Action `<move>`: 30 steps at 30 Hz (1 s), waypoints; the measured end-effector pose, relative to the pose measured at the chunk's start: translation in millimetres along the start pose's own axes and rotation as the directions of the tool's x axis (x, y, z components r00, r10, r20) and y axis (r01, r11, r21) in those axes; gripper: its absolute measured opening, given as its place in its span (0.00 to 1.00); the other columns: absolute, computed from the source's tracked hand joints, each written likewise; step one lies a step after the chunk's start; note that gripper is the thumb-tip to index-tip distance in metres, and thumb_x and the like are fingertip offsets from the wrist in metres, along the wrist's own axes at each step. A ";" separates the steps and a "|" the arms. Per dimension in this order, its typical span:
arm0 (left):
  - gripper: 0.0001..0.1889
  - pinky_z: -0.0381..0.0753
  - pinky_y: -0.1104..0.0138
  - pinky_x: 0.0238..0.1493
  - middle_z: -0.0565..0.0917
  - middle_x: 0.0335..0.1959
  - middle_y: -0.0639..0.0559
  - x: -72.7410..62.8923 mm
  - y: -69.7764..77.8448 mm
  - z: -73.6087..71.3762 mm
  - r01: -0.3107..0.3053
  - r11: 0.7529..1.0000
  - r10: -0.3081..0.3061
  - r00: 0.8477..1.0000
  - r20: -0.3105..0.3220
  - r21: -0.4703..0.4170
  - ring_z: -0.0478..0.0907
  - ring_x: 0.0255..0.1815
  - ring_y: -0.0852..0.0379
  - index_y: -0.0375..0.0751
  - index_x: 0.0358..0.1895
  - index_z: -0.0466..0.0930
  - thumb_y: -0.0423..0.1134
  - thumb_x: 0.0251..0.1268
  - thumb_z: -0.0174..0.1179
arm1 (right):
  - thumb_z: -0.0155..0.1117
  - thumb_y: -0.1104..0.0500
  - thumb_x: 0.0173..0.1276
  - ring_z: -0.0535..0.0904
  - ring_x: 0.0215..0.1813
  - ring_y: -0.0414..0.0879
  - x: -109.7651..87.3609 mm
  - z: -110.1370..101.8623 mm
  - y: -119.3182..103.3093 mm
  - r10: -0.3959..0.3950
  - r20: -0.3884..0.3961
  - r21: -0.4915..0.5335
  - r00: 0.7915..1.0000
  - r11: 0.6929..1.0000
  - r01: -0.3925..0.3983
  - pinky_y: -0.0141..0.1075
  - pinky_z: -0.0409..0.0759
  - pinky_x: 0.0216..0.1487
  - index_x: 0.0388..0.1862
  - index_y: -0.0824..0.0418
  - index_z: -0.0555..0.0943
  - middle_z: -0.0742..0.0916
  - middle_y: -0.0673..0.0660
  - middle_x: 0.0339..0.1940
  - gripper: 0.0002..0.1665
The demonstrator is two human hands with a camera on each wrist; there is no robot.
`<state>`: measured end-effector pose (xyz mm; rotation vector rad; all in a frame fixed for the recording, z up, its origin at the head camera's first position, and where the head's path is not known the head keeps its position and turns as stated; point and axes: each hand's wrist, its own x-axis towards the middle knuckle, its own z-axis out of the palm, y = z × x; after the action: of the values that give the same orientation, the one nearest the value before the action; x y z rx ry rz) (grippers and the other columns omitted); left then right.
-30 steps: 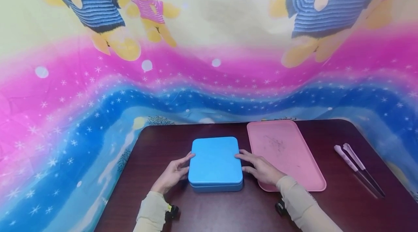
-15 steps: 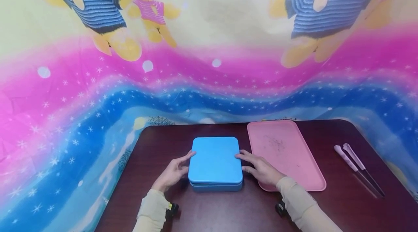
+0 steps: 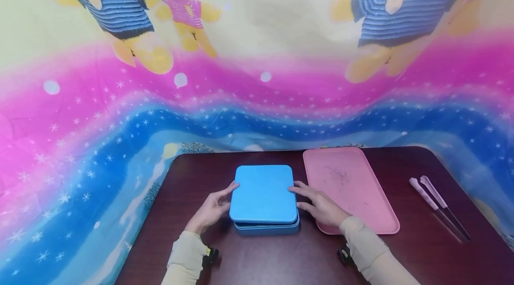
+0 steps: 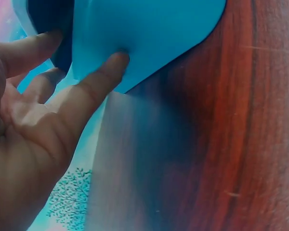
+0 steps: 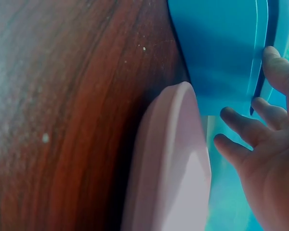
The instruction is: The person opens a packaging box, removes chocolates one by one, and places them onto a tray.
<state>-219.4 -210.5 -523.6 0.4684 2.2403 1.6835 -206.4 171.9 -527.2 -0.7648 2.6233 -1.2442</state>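
A blue box [image 3: 267, 230] stands on the table, its flat lid [image 3: 263, 193] sitting raised and shifted a little on top, with a gap showing at the front. From the left, my left hand [image 3: 206, 213] grips the lid's side edge. In the left wrist view, one finger of that hand [image 4: 33, 125] touches the side wall of the box [image 4: 154, 33], while other fingertips lie at the dark gap under the lid. My right hand [image 3: 323, 207] holds the opposite edge; in the right wrist view two of its fingertips are at the lid's rim. What the box contains is hidden.
A pink tray [image 3: 353, 187] lies flat just right of the box, partly under my right forearm. Further right are two long-bladed tools with pale handles [image 3: 433, 191]. Behind the dark wooden table [image 3: 269, 262] hangs a cloth [image 3: 257, 75] printed with bears.
The lid has risen slightly and shifted a little away from the front, widening the gap above the box. Both hands keep their places at its sides.
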 end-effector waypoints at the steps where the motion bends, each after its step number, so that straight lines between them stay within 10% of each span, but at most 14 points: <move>1: 0.34 0.76 0.63 0.64 0.55 0.82 0.53 0.1 1.1 -0.8 -0.011 1.000 0.011 1.000 -0.005 0.016 0.61 0.77 0.48 0.55 0.77 0.67 0.24 0.72 0.55 | 0.58 0.50 0.79 0.57 0.80 0.59 0.0 0.3 -0.2 -0.003 -0.004 0.000 1.000 1.000 0.003 0.63 0.62 0.72 0.77 0.39 0.69 0.62 0.59 0.82 0.30; 16: 0.32 0.67 0.56 0.70 0.59 0.80 0.51 -1.5 10.9 -5.8 -0.078 0.987 0.083 0.996 -0.026 0.137 0.59 0.78 0.51 0.54 0.77 0.66 0.26 0.74 0.56 | 0.57 0.55 0.79 0.61 0.79 0.57 1.8 -0.4 -14.7 -0.037 -0.122 -0.029 0.992 0.999 0.034 0.60 0.65 0.71 0.77 0.41 0.69 0.65 0.56 0.81 0.30; 30: 0.28 0.69 0.53 0.69 0.69 0.75 0.56 2.1 26.4 5.6 -0.071 0.947 0.132 0.975 -0.180 0.312 0.65 0.75 0.53 0.60 0.75 0.69 0.33 0.77 0.56 | 0.62 0.63 0.75 0.71 0.73 0.55 10.0 2.3 -20.9 -0.090 -0.307 -0.111 0.947 0.992 0.058 0.53 0.73 0.66 0.73 0.48 0.74 0.75 0.58 0.73 0.29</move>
<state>-216.8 -197.9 -499.8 0.5143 2.6844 1.4923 -206.3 154.2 -512.0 -0.7424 2.9540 -1.3623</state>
